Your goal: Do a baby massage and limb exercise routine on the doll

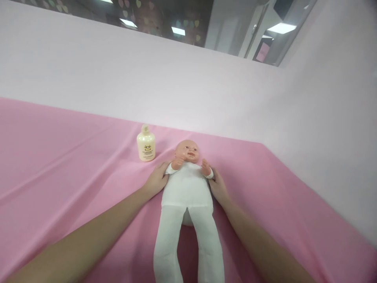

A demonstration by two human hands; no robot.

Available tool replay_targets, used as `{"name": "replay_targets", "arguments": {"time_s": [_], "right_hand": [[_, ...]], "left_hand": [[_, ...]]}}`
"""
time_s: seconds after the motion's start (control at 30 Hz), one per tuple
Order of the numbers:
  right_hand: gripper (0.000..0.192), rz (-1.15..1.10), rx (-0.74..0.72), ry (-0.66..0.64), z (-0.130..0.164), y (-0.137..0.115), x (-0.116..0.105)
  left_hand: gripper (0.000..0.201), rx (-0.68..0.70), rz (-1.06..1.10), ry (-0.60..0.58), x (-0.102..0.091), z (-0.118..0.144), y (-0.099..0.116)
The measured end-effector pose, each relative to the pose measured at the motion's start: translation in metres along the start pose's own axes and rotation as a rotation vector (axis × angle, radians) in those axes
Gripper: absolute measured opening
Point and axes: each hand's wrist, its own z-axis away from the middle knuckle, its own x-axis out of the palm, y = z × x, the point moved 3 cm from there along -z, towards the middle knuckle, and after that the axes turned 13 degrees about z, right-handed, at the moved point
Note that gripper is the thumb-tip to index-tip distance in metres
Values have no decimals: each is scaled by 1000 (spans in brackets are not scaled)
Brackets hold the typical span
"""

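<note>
A baby doll [187, 184] with a white cloth body lies on its back, head away from me and legs toward me. My left hand [157, 179] is wrapped round the doll's arm and side at the left, its fingertips partly hidden behind the doll's sleeve. On the other side my right hand [218, 184] grips the doll by its right-hand arm and flank, with most fingers out of sight behind it. Both small doll hands point up near its chin. Beyond my left hand stands a cream pump bottle [146, 145] with dark print, upright and apart from the doll.
Pink cloth [73, 157] with soft folds covers the surface under the doll. A white wall [182, 86] rises behind it and another closes in on the right. High on the back wall is a glass pane [165, 19] reflecting ceiling lights.
</note>
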Motion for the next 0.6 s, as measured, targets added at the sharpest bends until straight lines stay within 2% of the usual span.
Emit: {"name": "replay_targets", "arguments": {"time_s": [0.13, 0.33, 0.47, 0.6], "right_hand": [[47, -121, 197, 82, 0, 11, -2], [52, -263, 271, 180, -2, 31, -5], [53, -258, 273, 198, -3, 36, -7], [52, -211, 248, 201, -5, 36, -6]], "left_hand": [[46, -100, 182, 124, -1, 0, -4], [51, -199, 369, 333, -9, -1, -16], [52, -215, 403, 378, -11, -2, -17], [52, -210, 374, 358, -9, -1, -13]]}}
